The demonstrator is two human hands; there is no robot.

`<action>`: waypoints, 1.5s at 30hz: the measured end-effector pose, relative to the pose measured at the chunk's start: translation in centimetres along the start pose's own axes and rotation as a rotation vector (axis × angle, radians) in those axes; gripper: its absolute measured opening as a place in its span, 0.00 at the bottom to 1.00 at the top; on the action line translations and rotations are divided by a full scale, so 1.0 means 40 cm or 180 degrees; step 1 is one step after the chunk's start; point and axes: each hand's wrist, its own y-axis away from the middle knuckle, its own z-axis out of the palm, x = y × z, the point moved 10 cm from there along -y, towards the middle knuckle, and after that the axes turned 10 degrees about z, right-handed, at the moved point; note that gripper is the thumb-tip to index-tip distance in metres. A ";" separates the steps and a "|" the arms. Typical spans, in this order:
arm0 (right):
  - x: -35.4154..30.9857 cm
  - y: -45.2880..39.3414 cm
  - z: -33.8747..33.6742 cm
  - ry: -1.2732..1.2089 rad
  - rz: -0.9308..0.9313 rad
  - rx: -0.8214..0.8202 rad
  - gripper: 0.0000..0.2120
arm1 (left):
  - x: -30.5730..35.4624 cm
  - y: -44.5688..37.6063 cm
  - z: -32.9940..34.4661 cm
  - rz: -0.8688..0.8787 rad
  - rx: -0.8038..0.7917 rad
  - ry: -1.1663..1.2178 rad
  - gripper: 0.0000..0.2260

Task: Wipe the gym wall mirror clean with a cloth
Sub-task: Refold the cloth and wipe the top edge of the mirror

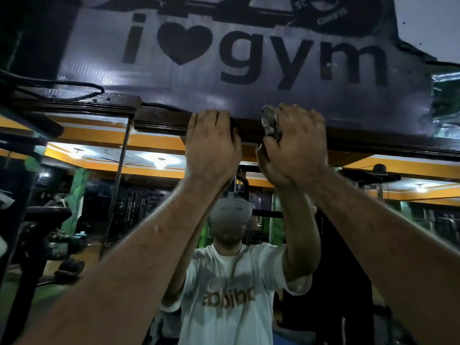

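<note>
Up at the top edge of the mirror (154, 185), where the dark wooden frame (161, 120) meets the glass, we have both arms stretched overhead. Our right hand (297, 143) has its grip closed around the cloth (270, 123), a grey wad bunched between thumb and fingers and pressed against the frame just under the "i love gym" banner (224, 53). Our left hand (212, 143) holds no cloth; its fingers hook over the frame's lip, apparently to steady us. We judge the step in hand to be the topmost strip of glass and the frame's lower edge, so we should open the wad out a little: a tight ball touches only a small patch, while a flatter pad covers more and rides the corner between wood and glass. We would wipe sideways along the frame first, then draw downward in overlapping passes, so loosened dust falls onto glass not yet cleaned. With arms this high, pressure tends to fade, so we keep the left hand braced and lean from the shoulder. A black cable (74, 85) runs along the frame to the left; we should keep the cloth from snagging it.
</note>
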 end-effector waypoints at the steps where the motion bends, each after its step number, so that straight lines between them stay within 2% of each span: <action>1: -0.015 0.013 0.005 0.0013 0.0013 -0.0004 0.33 | 0.019 -0.004 0.003 0.0046 -0.0069 -0.0026 0.22; 4: -0.036 0.053 0.019 -0.0175 -0.0349 -0.0108 0.32 | 0.083 -0.020 0.016 0.0289 -0.0260 0.0169 0.24; 6: 0.014 0.050 0.012 -0.0152 -0.0453 -0.0231 0.34 | 0.111 -0.024 0.020 0.0441 -0.0309 0.0263 0.23; 9: 0.159 0.009 -0.038 -0.0218 0.0075 -0.0017 0.34 | 0.150 -0.019 0.035 0.0648 -0.0426 0.0225 0.21; 11: 0.182 0.013 -0.051 -0.0243 0.0286 0.0109 0.34 | 0.184 -0.021 0.049 0.0690 -0.0542 0.0299 0.23; 16: 0.180 0.044 -0.002 -0.0129 -0.0212 -0.0226 0.31 | 0.275 -0.041 0.082 0.0631 -0.0637 0.0409 0.24; 21: 0.409 0.004 -0.080 -0.0178 0.0488 -0.0028 0.36 | 0.352 -0.052 0.112 0.0646 -0.0677 0.0441 0.24; 26: 0.442 0.036 -0.045 -0.0088 -0.0170 -0.0393 0.38 | 0.464 -0.077 0.146 0.0563 -0.0664 0.0466 0.25; 29: 0.582 0.004 -0.088 -0.0168 0.0153 -0.0288 0.36 | 0.530 -0.083 0.168 0.0622 -0.0662 0.0360 0.22; 31: 0.609 0.002 -0.092 -0.0147 0.0261 -0.0293 0.35 | 0.575 -0.093 0.176 0.0643 -0.0669 0.0350 0.22; 35: 0.588 0.042 -0.070 -0.0154 -0.0219 -0.0506 0.37 | 0.670 -0.101 0.198 0.0705 -0.0734 0.0492 0.22; 37: 0.633 0.041 -0.090 -0.0184 -0.0392 -0.0498 0.39 | 0.707 -0.099 0.208 0.0781 -0.0760 0.0501 0.23; 41: 0.751 0.005 -0.114 -0.0219 0.0015 -0.0347 0.38 | 0.756 -0.094 0.229 0.0854 -0.0747 0.0331 0.25; 45: 0.741 0.050 -0.092 -0.0178 -0.0220 -0.0319 0.34 | 0.812 -0.100 0.257 0.0798 -0.0718 0.0329 0.25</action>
